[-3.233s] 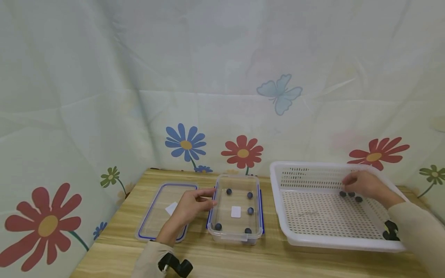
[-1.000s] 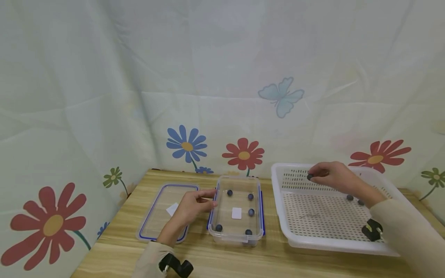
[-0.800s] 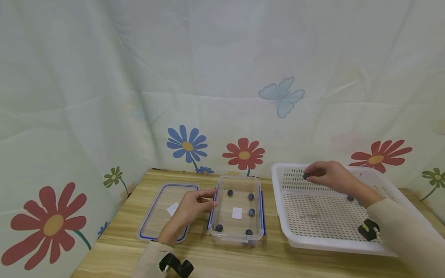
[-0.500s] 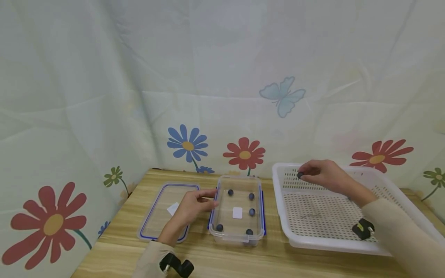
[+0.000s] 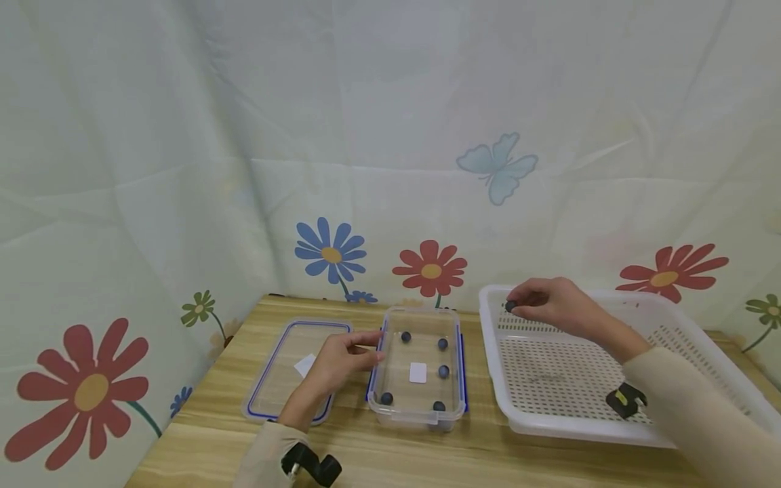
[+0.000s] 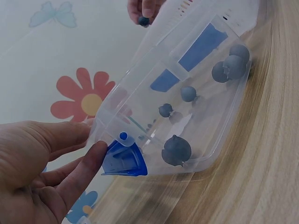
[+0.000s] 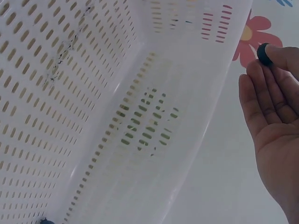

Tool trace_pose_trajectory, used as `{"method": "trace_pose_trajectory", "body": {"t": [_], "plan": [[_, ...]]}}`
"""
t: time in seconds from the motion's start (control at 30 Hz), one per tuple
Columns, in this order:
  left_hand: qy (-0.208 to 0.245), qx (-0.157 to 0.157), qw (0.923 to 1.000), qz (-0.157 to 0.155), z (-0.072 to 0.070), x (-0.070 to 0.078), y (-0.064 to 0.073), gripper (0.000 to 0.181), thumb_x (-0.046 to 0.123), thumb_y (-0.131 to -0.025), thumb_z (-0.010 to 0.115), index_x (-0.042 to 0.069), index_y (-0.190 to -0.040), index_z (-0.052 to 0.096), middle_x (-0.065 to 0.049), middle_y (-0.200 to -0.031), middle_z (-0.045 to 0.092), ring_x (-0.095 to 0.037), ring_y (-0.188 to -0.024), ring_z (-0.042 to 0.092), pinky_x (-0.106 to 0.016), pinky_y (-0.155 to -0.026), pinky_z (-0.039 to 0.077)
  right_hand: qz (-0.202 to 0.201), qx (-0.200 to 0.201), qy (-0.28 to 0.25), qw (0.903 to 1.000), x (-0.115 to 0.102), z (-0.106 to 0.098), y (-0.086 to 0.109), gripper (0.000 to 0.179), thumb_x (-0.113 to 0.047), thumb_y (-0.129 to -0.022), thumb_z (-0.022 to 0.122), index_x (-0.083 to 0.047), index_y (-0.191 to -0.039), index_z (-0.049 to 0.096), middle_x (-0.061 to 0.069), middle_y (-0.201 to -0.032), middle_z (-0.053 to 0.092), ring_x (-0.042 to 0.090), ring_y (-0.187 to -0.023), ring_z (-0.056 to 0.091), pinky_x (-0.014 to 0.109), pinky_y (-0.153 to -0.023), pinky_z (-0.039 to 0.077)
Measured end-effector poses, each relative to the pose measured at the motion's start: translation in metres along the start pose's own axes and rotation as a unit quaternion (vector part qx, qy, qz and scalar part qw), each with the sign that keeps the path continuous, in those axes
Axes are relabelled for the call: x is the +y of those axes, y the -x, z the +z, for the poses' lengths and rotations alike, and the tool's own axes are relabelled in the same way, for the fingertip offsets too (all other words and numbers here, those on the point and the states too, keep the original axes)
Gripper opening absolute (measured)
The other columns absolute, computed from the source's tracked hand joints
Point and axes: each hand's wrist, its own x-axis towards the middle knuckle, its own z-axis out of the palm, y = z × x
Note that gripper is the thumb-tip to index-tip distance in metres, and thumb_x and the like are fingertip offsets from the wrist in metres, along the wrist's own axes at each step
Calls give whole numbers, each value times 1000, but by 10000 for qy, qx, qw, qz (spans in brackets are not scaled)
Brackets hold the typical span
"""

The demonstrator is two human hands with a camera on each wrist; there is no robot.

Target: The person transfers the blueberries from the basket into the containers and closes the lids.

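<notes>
A clear plastic container [image 5: 421,349] with blue side clips stands at mid-table, several blueberries [image 5: 443,371] and a small white square [image 5: 417,373] in it. My left hand [image 5: 335,362] holds its left side; in the left wrist view, finger and thumb grip the rim beside a blue clip [image 6: 125,161]. Between thumb and fingertips of my right hand [image 5: 558,305] is a single blueberry [image 5: 510,307], raised over the left end of the white slotted basket [image 5: 549,379]. The right wrist view shows that same held blueberry [image 7: 264,54] against the curtain.
A clear lid [image 5: 283,362] with a blue seal lies left of the container, partly behind the left hand. Another blueberry [image 7: 46,221] shows at the bottom edge of the right wrist view, in the basket. A flower-printed curtain [image 5: 378,135] closes off the wooden table's back.
My right hand has lifted a blueberry from the basket's right side and carried it left toward the container. The left hand has kept its hold on the container.
</notes>
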Motion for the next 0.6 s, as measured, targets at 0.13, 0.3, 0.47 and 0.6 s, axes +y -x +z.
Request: {"method": "trace_pose_trajectory", "body": {"t": [0.13,0.3,0.47,0.6], "plan": [[0,17,10000,-13,0,0,0,42,11,-96,80,-4,-134,71,-20,-124,74,-22,-95,73,-37,-84,62,-82,2,-48,10000,-4,2,-2,26,-12,-96,82,-5,-120,76,3,-106,75,19,-94,70,26,-84,59],[-9,46,10000,-51,1,0,0,42,10,-96,80,-4,-134,71,-20,-126,73,-23,-97,73,-37,-85,62,-169,-52,-211,9996,-12,5,-5,27,-11,-96,80,-4,-122,75,4,-109,75,21,-97,71,28,-87,59],[2,29,10000,-38,1,1,0,42,10,-96,80,-4,-135,70,-21,-128,72,-24,-98,74,-37,-86,62,-208,-143,-439,9987,-20,11,-8,27,-10,-97,78,-3,-123,74,6,-112,75,22,-98,71,29,-88,60],[17,10,10000,-10,1,0,0,42,10,-97,80,-4,-135,70,-22,-130,71,-25,-99,74,-37,-86,62,-187,-241,-578,9979,-23,16,-11,27,-11,-98,78,-4,-123,74,6,-111,75,22,-98,71,30,-89,60]]}}
